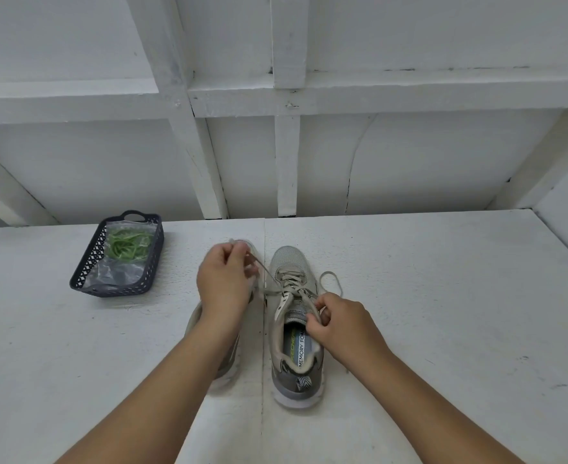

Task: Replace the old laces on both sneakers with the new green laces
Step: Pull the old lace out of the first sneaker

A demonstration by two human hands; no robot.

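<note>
Two grey mesh sneakers with white soles stand side by side on a white painted tabletop [443, 296], toes pointing to the far side, heels toward the person. The right sneaker [296, 329] is in full view: its insole carries printed lettering, and a pale beige flat lace [292, 284] is threaded through its eyelets. The left sneaker [215, 356] is mostly hidden under the left forearm — only its heel, part of its collar and a bit of its toe show.

The left hand [224, 283] hovers over the front half of the left sneaker, its fingers curled and pinching one end of the beige lace, which runs taut from the fingertips down and to the right into the right sneaker's eyelets. The right hand [338, 324] sits at the right sneaker's tongue and collar, its fingers curled and pinching the other strand of the same lace near the upper eyelets. A loose loop of that lace lies on the tabletop just to the right of the shoe's midsection.

Far to the left, well apart from the sneakers, sits a dark blue perforated plastic basket [85, 267] with a cut-out handle at its far end. Inside it lies a clear plastic bag [118, 272], and a tangle of bright green laces [127, 247] rests in the far half of the basket — whether in the bag or on it cannot be told.

Behind the table rises a white wall of painted boards and framing [289, 145].
</note>
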